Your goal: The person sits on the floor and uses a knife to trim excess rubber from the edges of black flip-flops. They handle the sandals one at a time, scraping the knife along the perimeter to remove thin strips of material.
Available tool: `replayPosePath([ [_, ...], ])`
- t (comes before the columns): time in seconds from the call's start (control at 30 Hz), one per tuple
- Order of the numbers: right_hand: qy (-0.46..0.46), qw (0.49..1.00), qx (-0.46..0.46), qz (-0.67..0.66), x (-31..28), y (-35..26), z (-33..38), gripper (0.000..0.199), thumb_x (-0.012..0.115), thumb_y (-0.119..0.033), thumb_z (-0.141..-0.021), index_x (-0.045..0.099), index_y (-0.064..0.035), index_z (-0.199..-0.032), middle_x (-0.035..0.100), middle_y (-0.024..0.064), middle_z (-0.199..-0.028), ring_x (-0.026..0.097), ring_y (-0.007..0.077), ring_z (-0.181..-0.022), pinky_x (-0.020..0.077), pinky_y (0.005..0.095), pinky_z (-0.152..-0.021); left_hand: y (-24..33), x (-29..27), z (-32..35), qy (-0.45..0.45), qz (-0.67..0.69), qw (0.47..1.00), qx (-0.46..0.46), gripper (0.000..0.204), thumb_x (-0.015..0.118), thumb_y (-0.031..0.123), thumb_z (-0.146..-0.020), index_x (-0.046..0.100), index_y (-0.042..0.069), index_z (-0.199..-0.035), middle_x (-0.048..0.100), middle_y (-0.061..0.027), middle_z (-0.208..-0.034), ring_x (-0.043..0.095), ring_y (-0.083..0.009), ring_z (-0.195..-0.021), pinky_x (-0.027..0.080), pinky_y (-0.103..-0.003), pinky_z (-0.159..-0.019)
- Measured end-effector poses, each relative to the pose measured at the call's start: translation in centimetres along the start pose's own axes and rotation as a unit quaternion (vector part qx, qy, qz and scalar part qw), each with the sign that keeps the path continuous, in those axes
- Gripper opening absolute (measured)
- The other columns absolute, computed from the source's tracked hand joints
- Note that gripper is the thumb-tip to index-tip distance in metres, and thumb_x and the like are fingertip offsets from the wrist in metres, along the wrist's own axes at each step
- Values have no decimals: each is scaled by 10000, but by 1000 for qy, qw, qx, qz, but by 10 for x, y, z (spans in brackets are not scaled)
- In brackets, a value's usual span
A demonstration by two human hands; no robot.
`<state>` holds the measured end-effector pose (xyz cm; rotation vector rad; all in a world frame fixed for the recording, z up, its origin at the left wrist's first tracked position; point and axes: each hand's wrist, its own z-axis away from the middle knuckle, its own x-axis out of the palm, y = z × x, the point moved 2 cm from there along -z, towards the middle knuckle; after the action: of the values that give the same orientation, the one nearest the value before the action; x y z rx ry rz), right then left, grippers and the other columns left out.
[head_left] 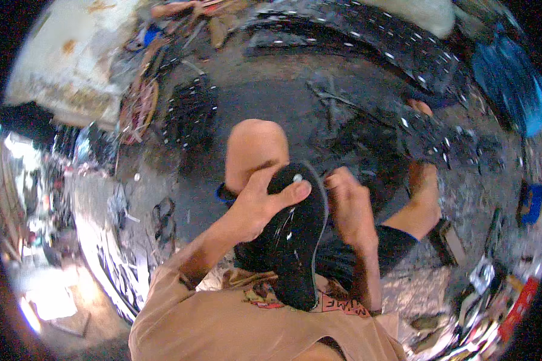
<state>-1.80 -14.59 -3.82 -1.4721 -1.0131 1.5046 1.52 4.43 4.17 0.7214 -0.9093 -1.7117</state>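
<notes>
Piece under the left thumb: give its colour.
The piece is black with a pale line along its right edge; head view.

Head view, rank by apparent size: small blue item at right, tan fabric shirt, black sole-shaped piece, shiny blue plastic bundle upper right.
1. Tan fabric shirt
2. Black sole-shaped piece and shiny blue plastic bundle: too close to rank; the left hand covers part of the piece
3. Small blue item

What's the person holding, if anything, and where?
The left hand grips a long, black, sole-shaped, pale-edged piece by its far end, thumb on top. Whether the blurred right hand holds anything is unclear.
</notes>
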Motion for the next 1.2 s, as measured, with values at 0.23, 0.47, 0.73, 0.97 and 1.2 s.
replayPosePath([
  [0.23,306,928,199,-71,-98,39,-7,309,666,-363,-1025,636,-57,-1046,616,27,-696,574,100,-512,437,250,-463,63,-209,-52,279,139,923,224,666,583,484,-1029,447,86,-1545,532,-97,-1518,517,-292,-1384,413,-411,-1158],
  [0.47,401,829,273,-277,-146,181,-16,398,735,-306,-986,633,-33,-1257,719,91,-983,701,210,-821,617,365,-635,-60,-349,-54,557,148,776,256,477,514,250,-1085,430,29,-1499,523,-204,-1424,482,-343,-1383,490,-462,-1092],
  [0.73,546,758,161,-318,-169,256,-72,239,844,-158,-880,743,-46,-1065,711,54,-962,665,187,-807,568,330,-625,11,-237,-18,381,102,821,412,429,537,139,-1072,432,-41,-1446,586,-239,-1379,591,-356,-1295,507,-480,-1119],
  [0.97,321,844,111,-415,-126,-19,-49,339,671,-286,-1035,646,-62,-1288,699,78,-939,616,147,-620,534,271,-533,-26,19,-203,154,-133,918,342,815,832,107,-832,351,-15,-1479,591,-142,-1305,592,-316,-1225,509,-433,-1047],
  [1.2,502,813,198,-217,-156,81,97,279,570,-263,-1079,607,-87,-1293,552,-2,-739,480,76,-533,413,250,-457,-114,184,-288,7,352,931,94,756,888,280,-843,478,42,-1432,576,-122,-1385,575,-282,-1249,526,-538,-1002],
])
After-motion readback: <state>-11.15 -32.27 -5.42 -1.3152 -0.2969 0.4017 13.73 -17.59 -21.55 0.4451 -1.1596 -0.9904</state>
